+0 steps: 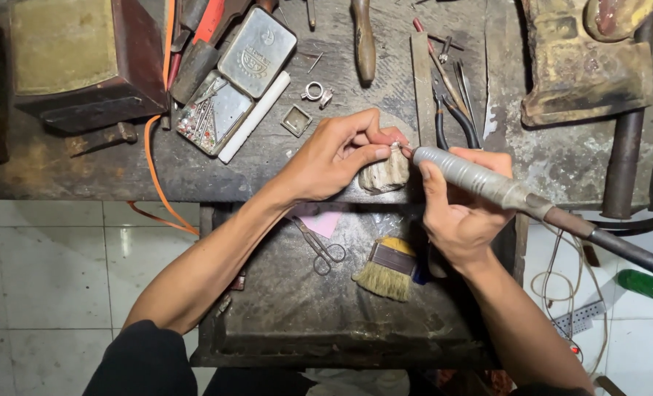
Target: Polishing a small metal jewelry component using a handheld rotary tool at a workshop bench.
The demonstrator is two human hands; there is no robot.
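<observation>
— How is the grip held?
— A small pale piece [395, 149] is pinched in the left hand [334, 158], braced on a wooden peg [385, 176] at the surface [268, 169] edge.
— And the right hand [462, 213]?
— It is closed around a grey rotary handpiece [473, 178], whose long axis runs up-left, tip touching the piece from the right.

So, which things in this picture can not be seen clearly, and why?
- The small piece pinched in the left hand: head view, mostly covered by the fingertips and too small to identify.
- The tip of the rotary handpiece in the right hand: hidden where it meets the piece.
- The open tin: its small contents are too fine to tell apart.
- The green bottle: cut off by the right edge.
</observation>
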